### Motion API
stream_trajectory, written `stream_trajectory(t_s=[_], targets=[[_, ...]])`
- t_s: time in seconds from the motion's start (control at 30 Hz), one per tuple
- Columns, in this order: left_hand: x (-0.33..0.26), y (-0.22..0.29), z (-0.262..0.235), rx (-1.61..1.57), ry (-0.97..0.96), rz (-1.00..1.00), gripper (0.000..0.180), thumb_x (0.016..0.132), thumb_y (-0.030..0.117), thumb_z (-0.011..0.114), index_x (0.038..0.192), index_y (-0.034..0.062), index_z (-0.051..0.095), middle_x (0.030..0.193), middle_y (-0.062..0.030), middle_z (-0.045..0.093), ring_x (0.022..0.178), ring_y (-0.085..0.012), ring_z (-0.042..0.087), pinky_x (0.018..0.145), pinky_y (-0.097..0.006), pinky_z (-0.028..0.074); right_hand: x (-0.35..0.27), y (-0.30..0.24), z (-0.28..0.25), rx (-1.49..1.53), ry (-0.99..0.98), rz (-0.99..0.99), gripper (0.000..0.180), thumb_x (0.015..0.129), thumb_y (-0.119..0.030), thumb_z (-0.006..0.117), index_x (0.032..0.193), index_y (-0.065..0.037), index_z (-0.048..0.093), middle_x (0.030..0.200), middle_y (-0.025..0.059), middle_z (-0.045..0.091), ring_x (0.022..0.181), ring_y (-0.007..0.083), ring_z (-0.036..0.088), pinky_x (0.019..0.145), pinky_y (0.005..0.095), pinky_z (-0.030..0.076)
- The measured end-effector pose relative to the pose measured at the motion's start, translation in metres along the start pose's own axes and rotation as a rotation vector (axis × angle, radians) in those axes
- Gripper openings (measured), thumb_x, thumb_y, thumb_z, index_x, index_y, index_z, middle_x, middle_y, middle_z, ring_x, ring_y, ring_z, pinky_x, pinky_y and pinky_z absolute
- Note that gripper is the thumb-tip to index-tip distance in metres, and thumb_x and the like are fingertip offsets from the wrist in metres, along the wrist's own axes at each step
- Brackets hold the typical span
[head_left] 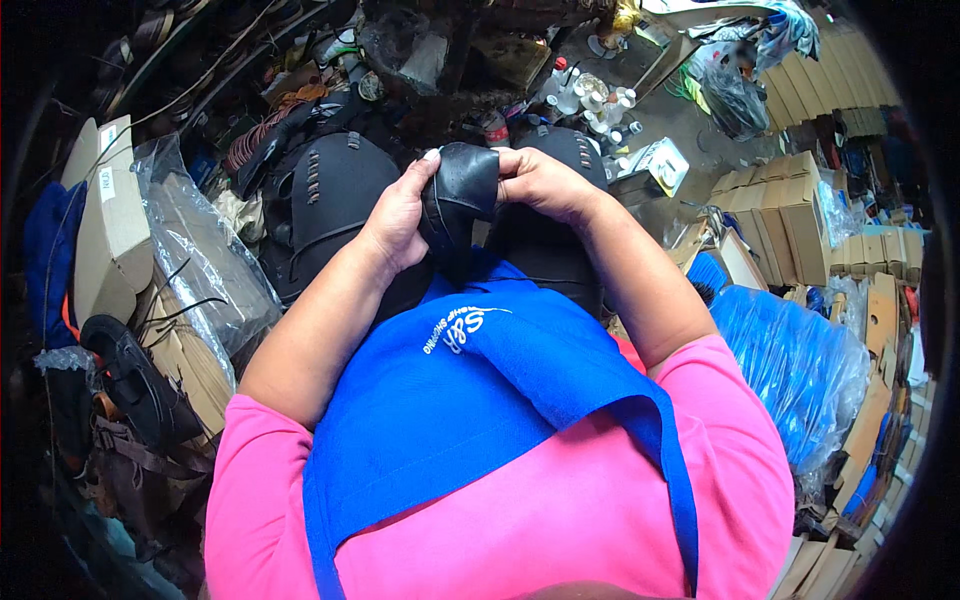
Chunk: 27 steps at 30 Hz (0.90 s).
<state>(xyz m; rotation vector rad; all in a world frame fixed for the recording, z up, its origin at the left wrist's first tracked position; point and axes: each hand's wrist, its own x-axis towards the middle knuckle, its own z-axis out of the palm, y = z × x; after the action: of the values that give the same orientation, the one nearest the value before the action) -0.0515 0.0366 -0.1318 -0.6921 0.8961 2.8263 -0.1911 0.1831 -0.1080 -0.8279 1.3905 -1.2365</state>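
A curved, shiny black leather piece point(468, 178), possibly part of a shoe, is held up above my lap between both hands. My left hand point(402, 212) grips its left edge, with the thumb pointing up along the side. My right hand point(545, 182) pinches its upper right edge between thumb and fingers. The lower end of the piece hangs down toward the blue apron point(440, 400) and merges with the dark clothing behind it. My black-covered knees point(345, 190) lie under and beside the hands.
At left are a cardboard box point(115, 220), a clear plastic bag point(200, 230) and a black sandal point(140, 380). Several small bottles point(600, 105) stand ahead on the floor. At right are stacked cartons point(775, 220) and a plastic-wrapped blue bundle point(785, 370).
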Motion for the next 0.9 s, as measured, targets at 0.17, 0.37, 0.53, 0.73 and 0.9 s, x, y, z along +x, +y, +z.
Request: stream_trajectory(t_s=[0.17,0.37,0.53,0.73,0.9], targets=[[-0.002,-0.002,0.009,0.033,0.052,0.049,0.041,0.097,0.040,0.041,0.116,0.0070,0.055,0.103,-0.0098,0.064,0.090,-0.0203,0.064,0.081,-0.037,0.053,0.001,-0.001,0.001,0.016,-0.014,0.041,0.030,0.076,-0.001,0.063,0.106,-0.004,0.068,0.095,-0.0002,0.066,0.088,0.0090,0.059,0.085,0.0250,0.045],[0.001,-0.001,0.014,-0.071,-0.094,-0.014,0.037,0.096,0.037,0.042,0.114,0.0072,0.056,0.103,-0.0106,0.064,0.090,-0.0208,0.064,0.083,-0.037,0.052,-0.010,-0.025,-0.016,-0.118,0.015,0.081,0.029,0.079,-0.004,0.065,0.109,-0.001,0.065,0.100,0.0022,0.067,0.091,0.0090,0.059,0.086,0.0259,0.046],[0.012,-0.006,0.019,-0.097,-0.096,-0.067,0.037,0.094,0.035,0.044,0.113,0.0059,0.057,0.103,-0.0121,0.065,0.092,-0.0233,0.065,0.086,-0.038,0.051,-0.004,-0.005,-0.020,-0.122,0.124,0.059,0.025,0.078,-0.008,0.066,0.102,-0.001,0.067,0.094,0.0005,0.067,0.085,0.0074,0.059,0.083,0.0243,0.046],[0.012,-0.008,0.022,-0.159,-0.077,-0.073,0.040,0.094,0.038,0.042,0.114,0.0061,0.057,0.102,-0.0125,0.066,0.091,-0.0236,0.065,0.086,-0.039,0.052,-0.033,-0.034,-0.006,-0.930,0.502,-0.231,0.018,0.074,-0.008,0.066,0.091,-0.003,0.066,0.087,0.0111,0.059,0.082,0.0227,0.060,0.074,0.0307,0.048],[0.013,-0.009,0.028,-0.157,-0.094,-0.063,0.038,0.094,0.038,0.042,0.111,0.0067,0.058,0.099,-0.0114,0.066,0.090,-0.0229,0.065,0.085,-0.040,0.052,-0.034,-0.033,0.024,-1.137,0.523,-0.623,0.020,0.070,-0.021,0.072,0.086,-0.011,0.064,0.092,0.0070,0.058,0.089,0.0289,0.056,0.079,0.0394,0.046]])
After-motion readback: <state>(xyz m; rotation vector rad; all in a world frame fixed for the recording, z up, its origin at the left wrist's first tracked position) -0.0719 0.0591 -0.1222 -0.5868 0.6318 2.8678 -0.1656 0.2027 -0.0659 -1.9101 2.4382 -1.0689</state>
